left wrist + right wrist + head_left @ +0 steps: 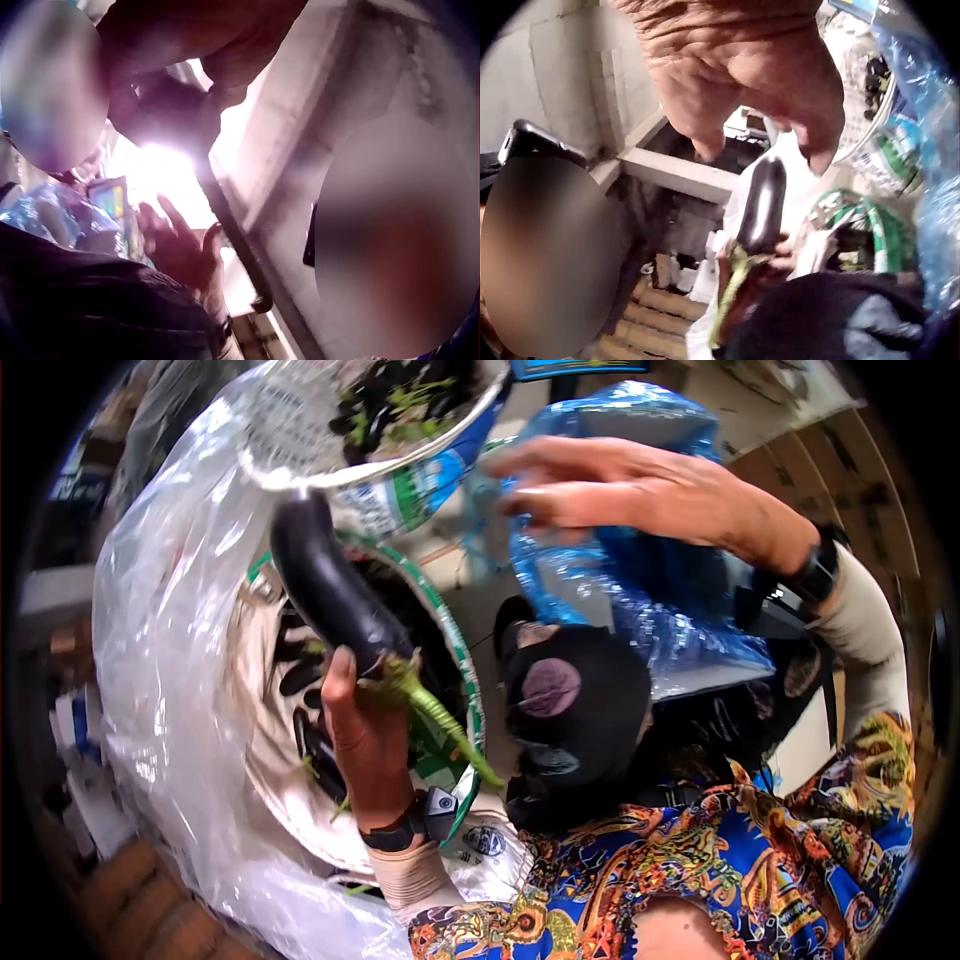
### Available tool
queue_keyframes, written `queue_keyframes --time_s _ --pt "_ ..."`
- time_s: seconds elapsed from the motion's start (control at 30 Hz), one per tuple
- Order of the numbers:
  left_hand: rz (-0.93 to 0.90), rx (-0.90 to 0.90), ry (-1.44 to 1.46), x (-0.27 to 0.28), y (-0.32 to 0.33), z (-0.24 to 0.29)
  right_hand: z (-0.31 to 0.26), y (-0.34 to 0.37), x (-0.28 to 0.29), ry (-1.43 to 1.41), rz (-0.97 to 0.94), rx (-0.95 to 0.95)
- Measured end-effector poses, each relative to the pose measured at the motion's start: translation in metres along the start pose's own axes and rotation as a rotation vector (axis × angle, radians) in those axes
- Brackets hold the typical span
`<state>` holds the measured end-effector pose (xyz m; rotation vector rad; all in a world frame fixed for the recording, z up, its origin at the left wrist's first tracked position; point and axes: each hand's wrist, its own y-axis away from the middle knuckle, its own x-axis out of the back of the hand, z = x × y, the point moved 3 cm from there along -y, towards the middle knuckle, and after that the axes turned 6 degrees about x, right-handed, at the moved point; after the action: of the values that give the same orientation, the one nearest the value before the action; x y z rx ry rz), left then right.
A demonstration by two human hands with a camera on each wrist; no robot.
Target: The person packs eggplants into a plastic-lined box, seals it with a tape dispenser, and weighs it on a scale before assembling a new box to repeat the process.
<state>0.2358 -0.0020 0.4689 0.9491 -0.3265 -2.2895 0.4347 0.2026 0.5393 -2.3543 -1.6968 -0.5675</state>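
A large dark purple eggplant (325,575) with a long green stem (440,720) is held near its stem end by my left hand (365,745). It tilts up and away over a white woven sack (285,785) with a green-trimmed rim, where several smaller eggplants lie. My right hand (650,490), slightly blurred, hovers over a blue plastic bag (690,615) with its fingers extended and nothing in them. In the right wrist view, the glossy eggplant (763,206) shows beyond the loosely spread fingers of the right hand (742,75). The left wrist view is dim and glary.
Beyond the sack stands a white basket-like container (300,435) holding more dark eggplants and green stems. Clear plastic sheeting (165,650) surrounds the sack on the left. Flattened cardboard (850,490) lies at the right. The person's dark patterned trouser knee (580,710) is between sack and blue bag.
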Motion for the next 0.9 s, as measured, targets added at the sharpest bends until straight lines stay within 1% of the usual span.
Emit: queue_keyframes --time_s 0.07,0.1,0.13,0.17,0.2,0.23,0.27,0.3,0.37,0.4,0.43,0.47,0.5,0.53,0.57,0.6,0.63,0.67,0.7,0.73,0.77,0.8,0.83,0.87,0.9 --pt "-0.239 0.012 -0.392 -0.057 -0.011 0.009 -0.011 -0.010 0.005 0.142 0.073 0.320" --pt "-0.331 -0.066 -0.541 -0.087 -0.013 0.011 -0.014 -0.011 0.009 0.194 0.125 0.438" --pt "-0.421 -0.151 -0.686 -0.115 -0.015 0.010 -0.018 -0.015 0.015 -0.191 0.142 0.228" --pt "-0.561 -0.225 -0.634 -0.138 -0.016 0.006 -0.022 -0.015 0.019 -0.574 0.157 0.017" --pt "-0.648 -0.177 -0.650 -0.152 -0.022 0.010 -0.025 -0.012 0.021 -0.961 0.171 -0.198" --pt "-0.688 -0.199 -0.674 -0.155 -0.029 0.012 -0.024 0.010 0.034 -0.718 0.468 -0.277" --pt "-0.723 -0.222 -0.699 -0.156 -0.035 0.013 -0.009 0.033 0.043 -0.326 0.398 -0.032" --pt "-0.724 -0.195 -0.698 -0.151 -0.039 0.017 0.005 0.057 0.050 0.072 0.422 0.200" --pt "-0.670 -0.129 -0.732 -0.127 -0.047 0.016 0.028 0.077 0.053 -0.270 0.401 -0.238" --pt "-0.625 -0.098 -0.748 -0.107 -0.055 0.011 0.029 0.088 0.044 -0.405 0.429 -0.411" --pt "-0.517 -0.030 -0.722 -0.081 -0.058 0.000 0.033 0.102 0.024 -0.549 0.461 -0.578" --pt "-0.403 0.037 -0.683 -0.057 -0.062 -0.005 0.033 0.111 0.016 -0.685 0.482 -0.753" --pt "-0.347 0.087 -0.652 -0.027 -0.071 -0.013 0.056 0.116 0.015 -0.655 0.378 -0.769" --pt "-0.285 0.134 -0.619 0.004 -0.079 -0.022 0.040 0.111 0.009 -0.522 0.455 -0.907" --pt "-0.207 0.193 -0.560 0.031 -0.081 -0.032 0.062 0.111 0.016 0.011 0.212 -0.491" --pt "-0.115 0.246 -0.497 0.059 -0.082 -0.041 0.081 0.113 0.015 0.255 0.039 -0.332" --pt "-0.055 0.284 -0.495 0.084 -0.083 -0.052 0.099 0.115 0.013 0.498 -0.084 -0.145" --pt "0.014 0.318 -0.490 0.108 -0.081 -0.062 0.111 0.090 0.002 0.088 0.076 -0.575" --pt "0.051 0.333 -0.459 0.130 -0.078 -0.073 0.119 0.069 -0.009 -0.296 0.431 -0.941" --pt "0.079 0.349 -0.425 0.145 -0.073 -0.083 0.135 0.060 -0.025 -0.490 0.586 -0.879" --pt "0.137 0.371 -0.422 0.161 -0.068 -0.093 0.171 0.060 -0.037 -0.504 0.563 -0.838" --pt "0.185 0.395 -0.421 0.175 -0.064 -0.103 0.210 0.063 -0.039 -0.263 0.413 -0.625" --pt "0.154 0.393 -0.404 0.183 -0.060 -0.107 0.229 0.058 -0.042 -0.014 0.321 -0.404" --pt "0.223 0.447 -0.418 0.193 -0.056 -0.112 0.252 0.067 -0.039 0.113 0.250 -0.444" --pt "0.237 0.443 -0.408 0.198 -0.054 -0.115 0.249 0.067 -0.044 0.201 0.194 -0.512"
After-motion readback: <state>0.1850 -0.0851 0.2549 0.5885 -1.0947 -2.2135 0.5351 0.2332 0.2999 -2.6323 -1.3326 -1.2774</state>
